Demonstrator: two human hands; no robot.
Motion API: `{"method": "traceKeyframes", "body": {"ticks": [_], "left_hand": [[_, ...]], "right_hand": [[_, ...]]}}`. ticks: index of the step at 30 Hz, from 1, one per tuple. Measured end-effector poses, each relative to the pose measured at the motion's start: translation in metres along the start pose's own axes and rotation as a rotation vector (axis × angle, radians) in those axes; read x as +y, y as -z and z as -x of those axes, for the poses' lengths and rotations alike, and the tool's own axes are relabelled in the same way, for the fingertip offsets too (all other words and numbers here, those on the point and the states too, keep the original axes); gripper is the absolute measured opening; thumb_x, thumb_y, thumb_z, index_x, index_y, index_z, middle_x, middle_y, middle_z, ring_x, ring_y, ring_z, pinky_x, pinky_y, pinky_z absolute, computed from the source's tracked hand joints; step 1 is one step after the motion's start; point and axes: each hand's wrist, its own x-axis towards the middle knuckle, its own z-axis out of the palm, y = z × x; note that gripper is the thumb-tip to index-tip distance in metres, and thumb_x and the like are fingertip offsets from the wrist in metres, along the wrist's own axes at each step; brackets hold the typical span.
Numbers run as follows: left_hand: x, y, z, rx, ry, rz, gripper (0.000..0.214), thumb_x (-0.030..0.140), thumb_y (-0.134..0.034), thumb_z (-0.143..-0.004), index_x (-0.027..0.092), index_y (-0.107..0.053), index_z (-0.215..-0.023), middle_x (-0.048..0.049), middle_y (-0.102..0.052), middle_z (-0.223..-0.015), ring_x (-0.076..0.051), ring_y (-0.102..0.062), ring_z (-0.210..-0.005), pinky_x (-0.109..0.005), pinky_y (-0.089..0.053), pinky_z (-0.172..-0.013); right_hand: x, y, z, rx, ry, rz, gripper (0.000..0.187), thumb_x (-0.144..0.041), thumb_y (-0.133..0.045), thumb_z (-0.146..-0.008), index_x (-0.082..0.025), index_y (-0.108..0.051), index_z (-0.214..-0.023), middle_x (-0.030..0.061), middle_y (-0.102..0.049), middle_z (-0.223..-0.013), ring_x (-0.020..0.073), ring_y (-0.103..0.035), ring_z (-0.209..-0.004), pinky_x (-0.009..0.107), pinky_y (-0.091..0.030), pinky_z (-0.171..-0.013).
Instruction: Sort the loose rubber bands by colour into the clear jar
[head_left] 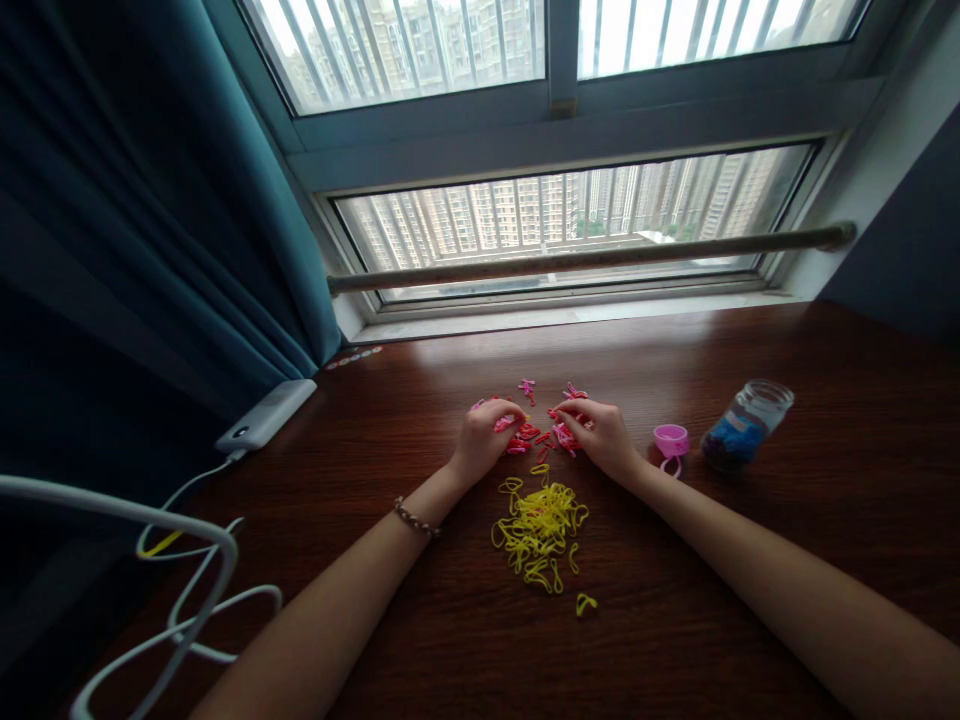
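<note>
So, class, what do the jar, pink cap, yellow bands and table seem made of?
Jar: clear, shiny glass or plastic; blue contents show through.
Pink cap: probably plastic, smooth and evenly coloured.
Yellow bands: likely rubber, apparently smooth, curling into thin loops.
Table: glossy wood or laminate; grain streaks and reflected light.

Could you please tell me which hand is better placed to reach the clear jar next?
Probably the right hand: the clear jar is to its right, beyond the pink cap, while the left hand is farther away, across the pink and red rubber bands.
</note>
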Motion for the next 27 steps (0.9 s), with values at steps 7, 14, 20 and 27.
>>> {"method": "traceKeyframes", "body": {"ticks": [7,14,20,27], "left_hand": [[0.021,-0.002,0.003,-0.019,0.03,0.142,0.01,0.022,-0.062,-0.073,0.019,-0.057,-0.082,0.0006,-0.065,-0.077,-0.012,-0.062,-0.072,-0.024,-0.049,-0.07],[0.024,-0.003,0.003,-0.04,0.036,0.173,0.013,0.026,-0.061,-0.075,0.018,-0.057,-0.085,-0.0015,-0.065,-0.078,-0.013,-0.062,-0.073,-0.025,-0.049,-0.071],[0.017,-0.003,0.002,0.003,0.061,0.193,0.008,0.024,-0.06,-0.076,0.018,-0.059,-0.081,-0.0012,-0.066,-0.076,-0.012,-0.062,-0.07,-0.024,-0.05,-0.07],[0.017,-0.002,0.0,-0.071,-0.001,0.216,0.02,0.026,-0.057,-0.078,0.02,-0.062,-0.096,-0.0029,-0.066,-0.083,-0.013,-0.061,-0.075,-0.027,-0.048,-0.075]], "right_hand": [[-0.011,-0.002,0.003,-0.137,0.117,-0.02,0.008,-0.019,-0.059,-0.079,-0.019,-0.065,-0.084,0.0036,-0.065,-0.08,0.0162,-0.059,-0.073,0.027,-0.044,-0.069],[-0.013,-0.002,0.003,-0.083,0.117,0.019,0.009,-0.016,-0.057,-0.079,-0.018,-0.065,-0.077,0.0033,-0.065,-0.075,0.0161,-0.058,-0.07,0.027,-0.043,-0.069],[-0.013,0.0,0.002,0.005,0.069,0.027,0.009,-0.016,-0.057,-0.077,-0.017,-0.064,-0.071,0.0018,-0.064,-0.07,0.0151,-0.057,-0.065,0.025,-0.041,-0.065],[-0.011,0.0,0.001,-0.027,0.091,-0.014,0.008,-0.017,-0.058,-0.078,-0.018,-0.065,-0.077,0.0024,-0.065,-0.074,0.0152,-0.058,-0.068,0.026,-0.042,-0.066]]}}
